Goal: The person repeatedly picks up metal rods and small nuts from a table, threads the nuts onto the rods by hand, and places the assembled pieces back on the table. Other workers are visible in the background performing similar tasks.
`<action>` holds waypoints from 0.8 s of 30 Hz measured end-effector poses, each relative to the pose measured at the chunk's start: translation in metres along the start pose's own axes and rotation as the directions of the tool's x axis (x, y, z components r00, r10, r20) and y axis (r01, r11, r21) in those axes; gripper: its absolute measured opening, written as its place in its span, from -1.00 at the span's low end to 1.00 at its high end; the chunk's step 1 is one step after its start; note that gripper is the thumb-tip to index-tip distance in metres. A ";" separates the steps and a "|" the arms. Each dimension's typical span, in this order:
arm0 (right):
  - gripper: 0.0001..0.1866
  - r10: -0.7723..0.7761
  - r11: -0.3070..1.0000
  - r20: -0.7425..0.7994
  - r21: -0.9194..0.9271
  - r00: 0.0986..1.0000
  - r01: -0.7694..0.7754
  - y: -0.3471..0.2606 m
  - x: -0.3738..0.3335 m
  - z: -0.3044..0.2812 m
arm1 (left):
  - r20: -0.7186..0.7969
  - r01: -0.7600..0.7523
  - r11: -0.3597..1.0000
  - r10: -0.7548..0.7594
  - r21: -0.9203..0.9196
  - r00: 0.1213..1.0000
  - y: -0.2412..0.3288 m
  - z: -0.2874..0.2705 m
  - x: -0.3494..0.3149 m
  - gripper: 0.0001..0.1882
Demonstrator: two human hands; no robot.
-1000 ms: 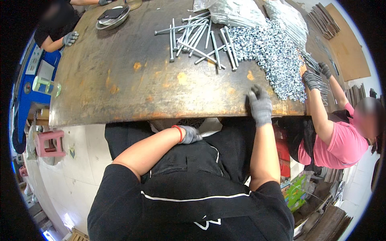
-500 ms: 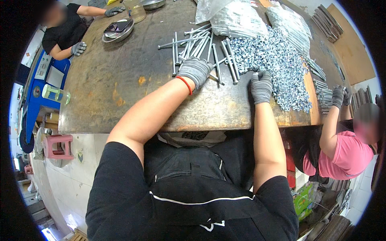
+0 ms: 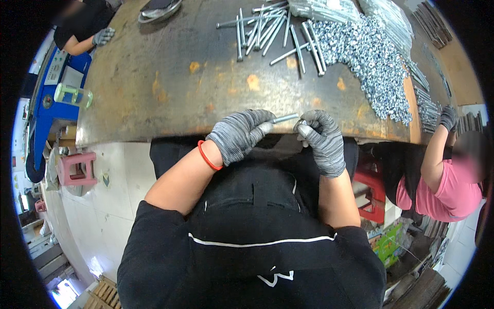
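Rusty brown bench (image 3: 170, 87) fills the upper frame, near edge running across just above my hands. Far left, blue machine (image 3: 49, 98) with a clear bottle (image 3: 73, 95) on it, pink stool (image 3: 77, 169) on the pale floor below. Co-worker's gloved hand (image 3: 104, 36) at top left, near a dark tray (image 3: 159, 7).

I have my left hand (image 3: 242, 135), grey knit glove with a red band (image 3: 208, 157) at the wrist, curled closed, fingertips pinching one end of a long bolt (image 3: 284, 118). Bolt sits right at the bench's near edge, between both hands, long axis roughly left-right, slightly tilted up toward the right. My right hand (image 3: 321, 139), same glove, is also curled, fingertips pinched at the bolt's other end; looks like a small nut there, too small to tell. Hands are near each other, only the bare shank between them, both equally close to it.

Further out on the bench, well apart from my hands: loose pile of long bolts (image 3: 267, 31) up centre, then a big heap of small silver nuts (image 3: 370, 62) spreading right. Far right, another person in a pink shirt (image 3: 442, 185), gloved hand (image 3: 448, 117) at the bench edge, red stool (image 3: 371, 190) beside them.
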State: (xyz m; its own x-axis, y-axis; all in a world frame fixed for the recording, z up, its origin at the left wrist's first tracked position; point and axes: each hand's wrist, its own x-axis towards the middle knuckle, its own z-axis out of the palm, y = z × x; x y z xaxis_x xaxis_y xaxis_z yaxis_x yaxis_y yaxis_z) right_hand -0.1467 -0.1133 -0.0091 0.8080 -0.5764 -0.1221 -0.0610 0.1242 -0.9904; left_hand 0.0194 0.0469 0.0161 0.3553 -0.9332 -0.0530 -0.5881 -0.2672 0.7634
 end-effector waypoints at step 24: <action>-0.72 -0.346 0.514 0.196 -0.779 0.918 0.360 -0.043 -0.066 0.022 | -0.091 -0.187 0.982 0.189 0.027 0.978 0.025 0.036 -0.070 -0.75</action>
State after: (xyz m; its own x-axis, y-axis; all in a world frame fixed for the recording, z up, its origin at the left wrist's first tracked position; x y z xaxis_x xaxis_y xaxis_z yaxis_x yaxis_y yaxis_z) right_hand -0.1844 -0.0629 0.0428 0.8776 -0.4132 0.2430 -0.1967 -0.7727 -0.6035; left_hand -0.0465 0.0971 0.0156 0.3024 -0.9412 0.1508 -0.6634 -0.0942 0.7423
